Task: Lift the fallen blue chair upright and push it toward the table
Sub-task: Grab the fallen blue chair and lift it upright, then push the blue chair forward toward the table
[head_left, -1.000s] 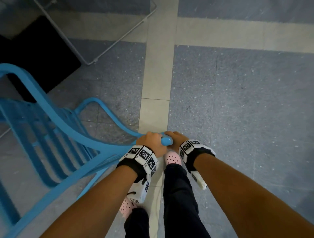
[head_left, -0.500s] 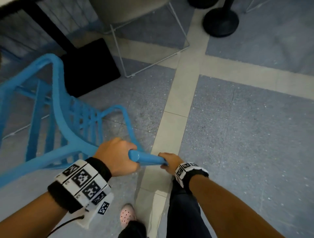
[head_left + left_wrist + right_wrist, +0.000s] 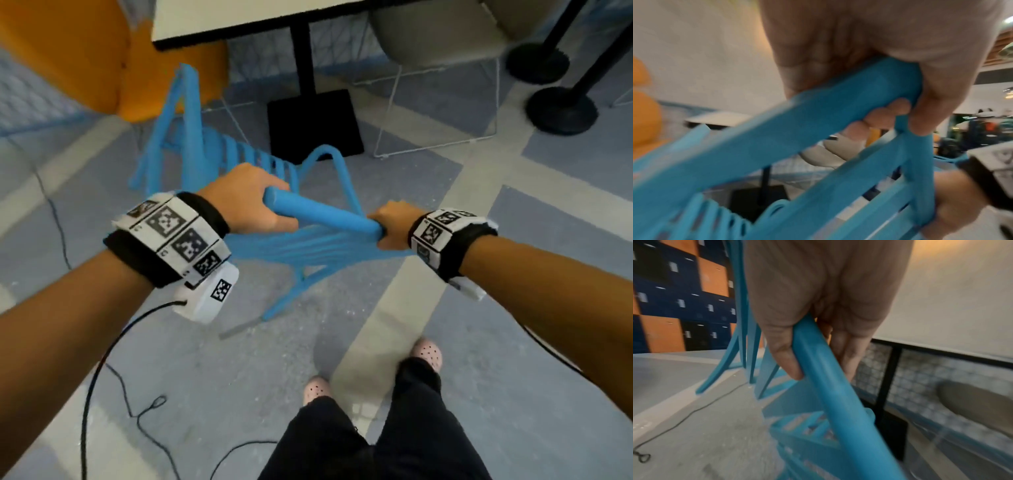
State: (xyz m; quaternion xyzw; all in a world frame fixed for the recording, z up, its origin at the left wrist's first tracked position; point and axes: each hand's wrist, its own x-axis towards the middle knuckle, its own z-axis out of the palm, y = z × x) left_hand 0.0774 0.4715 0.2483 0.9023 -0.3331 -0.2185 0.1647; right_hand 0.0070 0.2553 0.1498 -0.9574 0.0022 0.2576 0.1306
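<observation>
At the near edge of the head view, two pink shoes (image 3: 425, 353) and dark trousers (image 3: 376, 435) are seen on the floor (image 3: 513, 342), with a black cable (image 3: 102, 363) trailing at the near left. Marker bands (image 3: 178, 236) are worn on both wrists. The top rail (image 3: 322, 214) of the blue chair (image 3: 239, 154) is gripped at its left end by the left hand (image 3: 245, 198), whose fingers (image 3: 885, 112) are curled under the rail. The right end of the rail is gripped by the right hand (image 3: 394, 222), with the thumb (image 3: 785, 356) laid along the rail and the fingers wrapped behind it. The chair is held tilted between the person and the table (image 3: 239, 20), its seat slats running away from the hands. One leg is seen ending at the floor near the person; contact of the others cannot be told. Beyond the chair, the table's black post and square base (image 3: 311, 120) are located. An orange seat (image 3: 85, 54) stands at the far left, a grey wire-frame chair (image 3: 438, 34) at the far right, and two black stanchion bases (image 3: 561, 109) beyond it.
</observation>
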